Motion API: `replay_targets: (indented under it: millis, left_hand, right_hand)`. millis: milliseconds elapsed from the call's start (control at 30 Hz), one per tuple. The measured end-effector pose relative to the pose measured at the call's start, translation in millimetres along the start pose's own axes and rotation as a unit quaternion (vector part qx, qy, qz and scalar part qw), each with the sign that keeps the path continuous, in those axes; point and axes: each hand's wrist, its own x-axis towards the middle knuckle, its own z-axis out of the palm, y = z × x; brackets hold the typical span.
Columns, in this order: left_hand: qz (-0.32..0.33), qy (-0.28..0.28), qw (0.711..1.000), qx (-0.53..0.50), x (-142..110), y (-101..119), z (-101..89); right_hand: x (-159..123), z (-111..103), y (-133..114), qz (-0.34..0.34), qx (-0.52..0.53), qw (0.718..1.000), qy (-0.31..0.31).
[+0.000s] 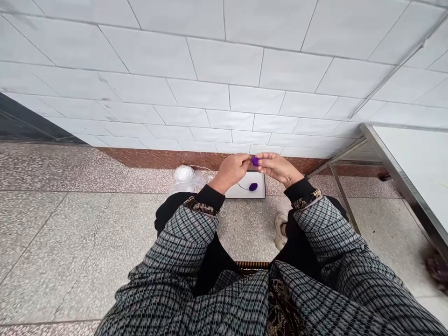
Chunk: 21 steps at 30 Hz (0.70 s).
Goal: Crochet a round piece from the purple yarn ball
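Observation:
My left hand (231, 170) and my right hand (278, 168) meet in front of me, both pinched on a small purple piece (255, 161) held between their fingertips. Below them on the floor lies a white tray (259, 177) with another purple piece (253, 186) and a dark thread on it. A clear bag with a white ball of yarn (184, 173) sits to the left of the tray, against the wall base. Both sleeves are grey checked with black cuffs.
A white tiled wall (224, 93) stands close ahead with a reddish skirting. A metal-framed white table (413, 163) runs along the right side, its leg (345, 200) near my right knee. My shoe (280, 229) rests on the speckled floor.

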Motion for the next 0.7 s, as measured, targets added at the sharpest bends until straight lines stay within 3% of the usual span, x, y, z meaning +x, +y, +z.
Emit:
replay_targets:
  millis: [167,267,367,433,533,600,700]
  left_hand:
    - [0.049,-0.059,0.997,0.002,-2.4,7.3,7.8]
    - [0.069,-0.077,0.994,0.024,-4.0,10.7,7.9]
    - [0.061,-0.056,0.996,0.037,-4.6,11.4,2.7]
    - [0.053,-0.035,0.997,0.037,-4.1,9.6,-2.7]
    - [0.043,-0.015,0.999,0.022,-1.9,3.7,-10.0]
    - [0.029,-0.004,1.0,0.001,0.1,-0.6,-12.1]
    - [-0.009,-0.023,0.999,-0.047,2.0,-2.2,-10.8]
  right_hand:
    - [9.2,3.9,0.8,-0.043,0.005,0.996,0.083]
    - [13.4,6.4,2.6,-0.043,-0.06,0.989,0.131]
    - [13.3,7.2,3.5,-0.044,-0.161,0.975,0.15]
    - [11.2,6.2,4.0,-0.039,-0.225,0.966,0.122]
    - [6.2,4.2,3.5,-0.007,-0.254,0.967,0.032]
    - [2.4,3.7,1.3,-0.001,-0.218,0.976,-0.007]
    - [-2.1,5.0,-5.3,-0.026,-0.113,0.993,-0.005]
